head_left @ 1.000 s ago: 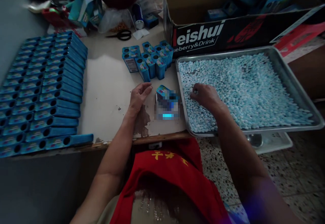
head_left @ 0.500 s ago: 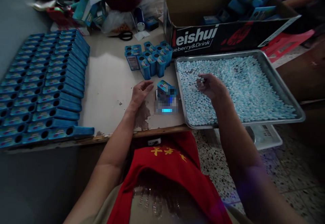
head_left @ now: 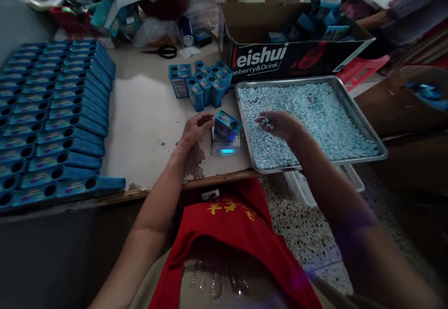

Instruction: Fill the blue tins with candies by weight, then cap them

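Observation:
My right hand (head_left: 278, 124) is cupped over a metal tray (head_left: 317, 163), with a few small pale-blue and white candies (head_left: 268, 123) held in its curled fingers. A wide layer of the same candies lies in the tray beneath it. On the table, my left hand (head_left: 196, 128) rests with nothing in it. Its fingers are loosely bent and apart, with the tips close by a blue box (head_left: 227, 121); I cannot tell whether they touch. That box stands on a small device (head_left: 226, 150) with a glowing blue display, partly blurred out.
Several blue boxes (head_left: 205, 85) with round holes stand behind the device. Many more lie in rows (head_left: 75, 122) on the left. A black-printed carton (head_left: 266, 59) holds blue boxes at the back. Scissors (head_left: 166, 51) lie near bags and a can. Another person's arm (head_left: 373, 21) shows beyond the carton.
My right hand has moved left across the tray, its palm now turned up with candies showing. My left hand has come slightly closer to the blue box. The camera view has shifted a little.

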`<state>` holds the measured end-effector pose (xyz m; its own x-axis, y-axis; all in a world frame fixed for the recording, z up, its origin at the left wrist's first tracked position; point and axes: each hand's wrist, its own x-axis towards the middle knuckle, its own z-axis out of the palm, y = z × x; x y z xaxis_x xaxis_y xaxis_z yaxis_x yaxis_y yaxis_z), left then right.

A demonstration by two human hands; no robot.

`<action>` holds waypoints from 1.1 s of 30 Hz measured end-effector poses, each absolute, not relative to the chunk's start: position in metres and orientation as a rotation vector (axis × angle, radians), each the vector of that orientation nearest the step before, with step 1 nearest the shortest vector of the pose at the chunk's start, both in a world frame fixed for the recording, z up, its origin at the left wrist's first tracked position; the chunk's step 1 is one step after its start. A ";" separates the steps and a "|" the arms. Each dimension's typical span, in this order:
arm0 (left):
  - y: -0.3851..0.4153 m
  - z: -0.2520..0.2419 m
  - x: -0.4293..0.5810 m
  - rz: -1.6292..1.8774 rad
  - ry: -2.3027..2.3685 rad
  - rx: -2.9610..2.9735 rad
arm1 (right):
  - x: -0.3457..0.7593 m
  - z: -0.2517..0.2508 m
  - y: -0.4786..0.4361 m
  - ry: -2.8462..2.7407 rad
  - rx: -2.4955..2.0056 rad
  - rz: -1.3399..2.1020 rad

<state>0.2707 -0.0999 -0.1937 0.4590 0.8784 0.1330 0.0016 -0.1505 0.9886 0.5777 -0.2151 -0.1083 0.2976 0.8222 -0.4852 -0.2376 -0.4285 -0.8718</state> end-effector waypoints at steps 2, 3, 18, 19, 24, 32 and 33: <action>-0.098 -0.194 0.272 0.945 0.805 1.550 | 0.575 -0.103 -0.218 -0.547 -1.632 1.367; -0.097 -0.195 0.272 0.948 0.808 1.554 | 0.575 -0.100 -0.219 -0.540 -1.668 1.386; -0.098 -0.193 0.279 0.956 0.795 1.564 | 0.551 -0.068 -0.216 -0.603 -1.728 1.479; -0.097 -0.194 0.279 0.956 0.797 1.569 | 0.549 -0.066 -0.216 -0.611 -1.722 1.483; -0.095 -0.198 0.280 0.962 0.799 1.585 | 0.543 -0.051 -0.212 -0.752 -1.712 1.447; -0.093 -0.198 0.280 0.915 0.861 1.629 | 0.539 -0.040 -0.200 -1.160 -1.540 1.477; -0.092 -0.198 0.280 0.913 0.864 1.630 | 0.537 -0.040 -0.199 -1.198 -1.532 1.460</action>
<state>0.2798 -0.0925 -0.1977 0.4527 0.8798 0.1450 0.0964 -0.2100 0.9729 0.5366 -0.1986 -0.0400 -0.0601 0.9371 -0.3440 0.1543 -0.3317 -0.9307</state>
